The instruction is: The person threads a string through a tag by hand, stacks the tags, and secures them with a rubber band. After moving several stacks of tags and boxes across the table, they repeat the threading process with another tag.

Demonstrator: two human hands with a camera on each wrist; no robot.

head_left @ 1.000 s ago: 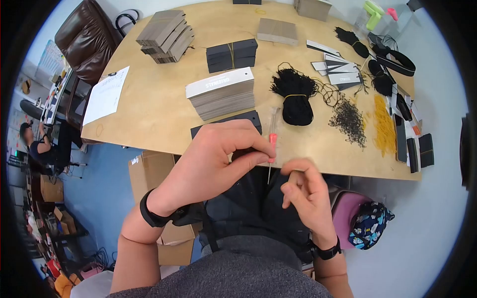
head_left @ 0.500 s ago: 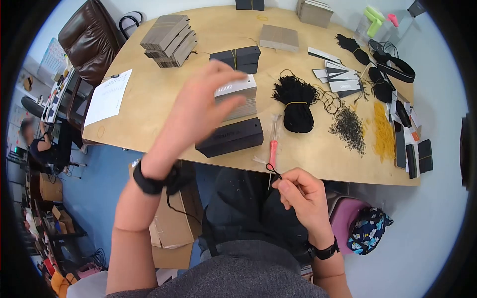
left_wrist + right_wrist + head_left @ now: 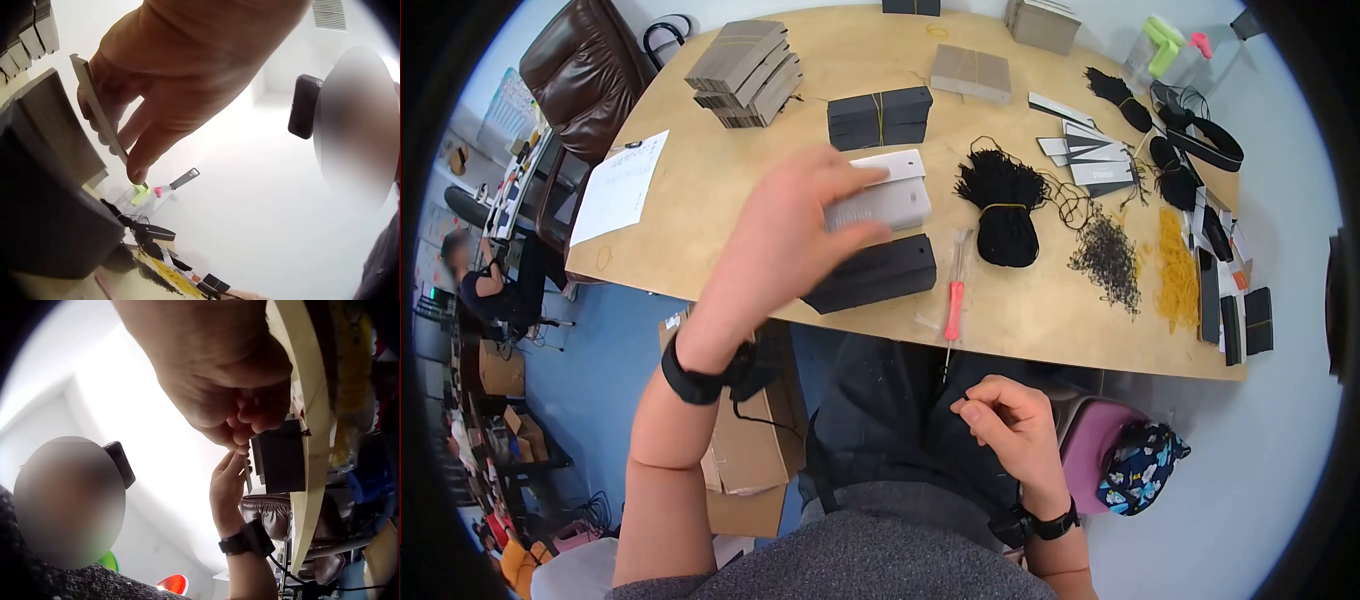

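My left hand (image 3: 785, 235) is over the front stacks, thumb and fingers gripping a pale grey card (image 3: 888, 204). The left wrist view shows this card (image 3: 97, 106) edge-on between the fingers and thumb. Behind it lies the stack's white top card (image 3: 903, 164); a black card stack (image 3: 878, 275) sits just in front. Low in front of the table edge, my right hand (image 3: 1018, 430) pinches a thin dark cord (image 3: 963, 397), mostly hidden by the fingers. The red-handled tool (image 3: 954, 312) lies at the edge, its shaft overhanging.
Right of the stacks are a black cord bundle (image 3: 1007, 235), dark small loops (image 3: 1106, 262) and yellow bands (image 3: 1177, 262). Banded black cards (image 3: 880, 120) and grey card stacks (image 3: 740, 75) stand farther back. White tags (image 3: 1092, 160) lie at the right, a paper sheet (image 3: 620, 190) at the left.
My left hand has moved from near the right hand to the stacks and now holds a card. The black loop seen at my right fingertips is now mostly hidden; that hand has dropped slightly.
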